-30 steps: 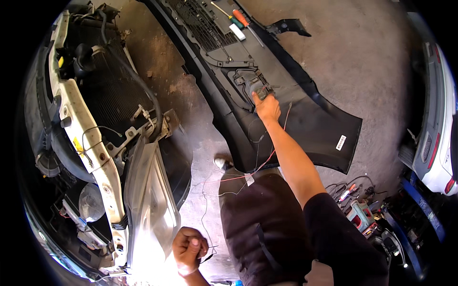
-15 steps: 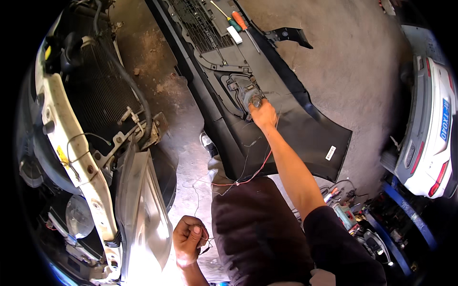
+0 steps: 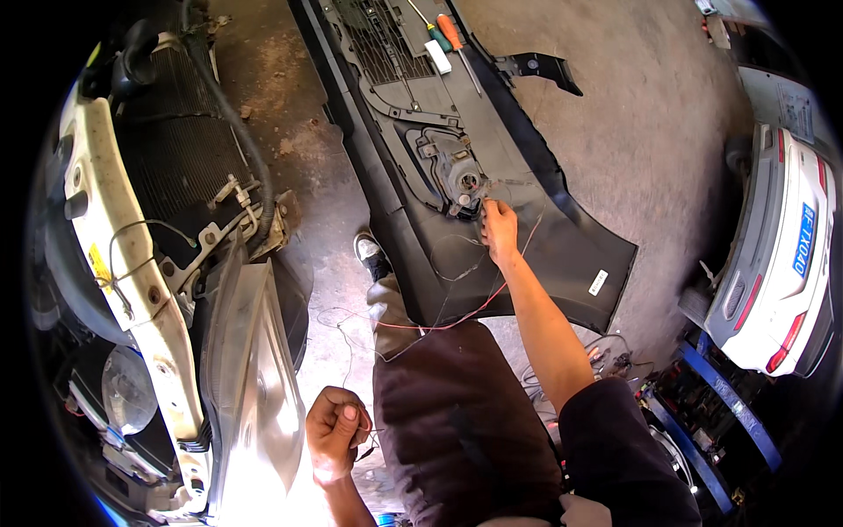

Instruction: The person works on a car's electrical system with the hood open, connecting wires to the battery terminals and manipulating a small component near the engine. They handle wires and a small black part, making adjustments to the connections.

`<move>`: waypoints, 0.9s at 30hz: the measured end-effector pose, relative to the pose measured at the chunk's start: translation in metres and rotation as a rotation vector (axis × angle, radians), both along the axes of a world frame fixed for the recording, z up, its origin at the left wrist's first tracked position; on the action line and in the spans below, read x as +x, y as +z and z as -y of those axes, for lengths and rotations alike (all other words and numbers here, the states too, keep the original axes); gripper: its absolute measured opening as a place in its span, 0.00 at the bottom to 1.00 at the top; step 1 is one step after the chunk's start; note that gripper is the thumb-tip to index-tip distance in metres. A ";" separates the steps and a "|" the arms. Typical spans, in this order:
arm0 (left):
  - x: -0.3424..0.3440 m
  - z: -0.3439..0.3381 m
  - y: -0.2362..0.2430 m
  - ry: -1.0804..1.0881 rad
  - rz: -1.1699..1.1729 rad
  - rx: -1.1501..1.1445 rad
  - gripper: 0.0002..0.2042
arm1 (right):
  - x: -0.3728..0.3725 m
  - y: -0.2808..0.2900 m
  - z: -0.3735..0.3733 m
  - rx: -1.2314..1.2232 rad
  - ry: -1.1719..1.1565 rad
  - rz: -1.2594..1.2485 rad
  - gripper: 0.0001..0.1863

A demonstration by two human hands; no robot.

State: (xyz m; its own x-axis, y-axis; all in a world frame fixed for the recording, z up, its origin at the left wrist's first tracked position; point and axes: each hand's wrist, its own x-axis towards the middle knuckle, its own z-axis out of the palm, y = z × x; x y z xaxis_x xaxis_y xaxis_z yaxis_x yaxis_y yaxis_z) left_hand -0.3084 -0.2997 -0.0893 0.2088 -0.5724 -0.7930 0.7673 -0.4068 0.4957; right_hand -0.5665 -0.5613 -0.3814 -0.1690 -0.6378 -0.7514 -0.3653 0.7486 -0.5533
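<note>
At the left, a ribbed radiator (image 3: 189,154) is seen between a pale crossbar (image 3: 136,263) and a black hose (image 3: 235,116); a yellow label (image 3: 98,263) is stuck to the crossbar. Below, a large clear headlight (image 3: 250,369) is brightly lit. At the right, a white car (image 3: 777,281) is parked on the stained floor (image 3: 615,114), with blue metal bars (image 3: 731,404) placed nearby.

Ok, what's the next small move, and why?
Probably ease the red wire off the knee with the left hand: it droops loosely across the knee and the bumper, so it could snag, while the right hand is down beside the lamp.
</note>
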 end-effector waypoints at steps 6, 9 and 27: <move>-0.002 0.002 -0.001 -0.046 0.011 0.010 0.13 | 0.036 0.024 -0.002 -0.291 0.151 -0.443 0.32; -0.002 0.007 0.001 -0.073 0.006 0.005 0.12 | 0.049 0.027 0.009 -0.187 0.255 -0.550 0.37; -0.010 0.014 -0.004 -0.142 -0.008 0.026 0.11 | 0.028 0.005 0.013 -0.291 0.119 -0.173 0.24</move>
